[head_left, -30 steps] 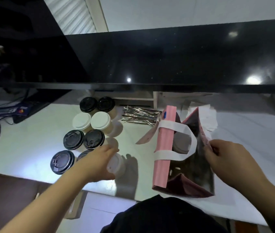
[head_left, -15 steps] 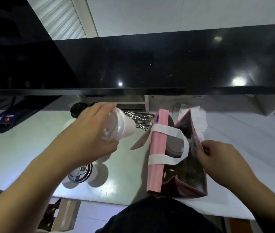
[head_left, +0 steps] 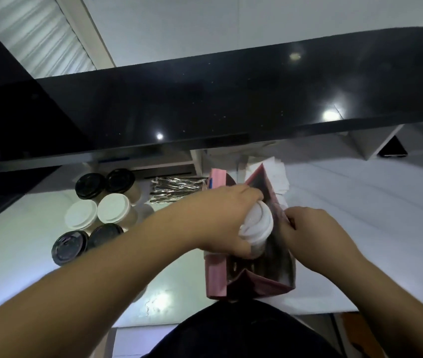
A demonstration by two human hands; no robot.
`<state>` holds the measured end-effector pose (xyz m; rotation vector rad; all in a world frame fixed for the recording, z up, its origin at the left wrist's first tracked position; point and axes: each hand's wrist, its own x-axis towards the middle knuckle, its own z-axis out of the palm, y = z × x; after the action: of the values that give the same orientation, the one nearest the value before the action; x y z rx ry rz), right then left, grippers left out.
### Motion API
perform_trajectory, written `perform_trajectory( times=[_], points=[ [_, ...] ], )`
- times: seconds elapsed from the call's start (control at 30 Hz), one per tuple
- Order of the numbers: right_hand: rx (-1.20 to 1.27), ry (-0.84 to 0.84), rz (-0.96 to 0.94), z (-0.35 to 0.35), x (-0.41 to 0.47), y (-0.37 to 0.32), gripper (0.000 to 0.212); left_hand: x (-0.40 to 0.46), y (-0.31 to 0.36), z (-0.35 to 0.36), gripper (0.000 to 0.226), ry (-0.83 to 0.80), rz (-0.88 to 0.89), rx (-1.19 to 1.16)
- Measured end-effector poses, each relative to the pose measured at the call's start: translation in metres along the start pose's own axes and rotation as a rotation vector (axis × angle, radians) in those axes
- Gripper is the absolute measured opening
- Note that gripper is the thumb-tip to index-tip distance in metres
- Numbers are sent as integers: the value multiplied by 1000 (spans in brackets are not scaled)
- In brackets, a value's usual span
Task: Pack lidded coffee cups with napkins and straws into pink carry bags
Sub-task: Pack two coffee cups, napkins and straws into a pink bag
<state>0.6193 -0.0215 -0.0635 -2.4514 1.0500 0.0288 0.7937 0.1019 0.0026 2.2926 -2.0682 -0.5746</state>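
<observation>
Cup [head_left: 256,226], white-lidded, tilted over the open mouth of the pink carry bag [head_left: 215,277], gripped around its body by the left hand [head_left: 224,223], fingers curled about it. Loading step, by the look of it: cup partly inside the mouth, not yet set on the bag's floor. Whether another cup already sits inside, impossible to tell from here. Next move, judged from this: straighten the cup upright, lower it between the bag walls, release only once seated, lid upward. Right hand [head_left: 311,232] at the bag's right wall, pinching the top edge and drawing it outward to hold the mouth wide. Bag upright on the white counter [head_left: 360,228], close to the near edge. Beyond and to the left, a cluster of lidded cups [head_left: 113,209], black and white lids, waiting. Behind those, wrapped straws [head_left: 174,189] in a loose pile; behind the bag, white napkins [head_left: 277,174]. Neither straws nor napkins in hand yet
</observation>
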Motion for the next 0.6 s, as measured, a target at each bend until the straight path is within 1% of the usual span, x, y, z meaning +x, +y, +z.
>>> perform_trajectory(
  times=[0.07, 0.13, 0.2, 0.27, 0.37, 0.47, 0.6],
  points=[
    [8, -11, 20, 0, 0, 1, 44, 9, -2, 17, 90, -89, -3, 10],
    [6, -2, 21, 0, -1, 2, 41, 15, -3, 35, 84, -140, 27, 72],
    [1, 4, 13, 0, -1, 4, 40, 20, 0, 51, 72, -132, 94, 144],
    [-4, 14, 0, 1, -2, 5, 40, 24, 2, 64, 65, -121, 136, 173],
    [-4, 33, -20, 0, -3, 6, 39, 33, 3, 76, 67, -129, 182, 244],
    [-4, 44, -28, 0, -4, 5, 39, 38, 6, 84, 70, -139, 188, 327],
    [-24, 59, -28, -1, -7, 5, 39, 32, 9, 88, 72, -71, 262, 414]
  ],
)
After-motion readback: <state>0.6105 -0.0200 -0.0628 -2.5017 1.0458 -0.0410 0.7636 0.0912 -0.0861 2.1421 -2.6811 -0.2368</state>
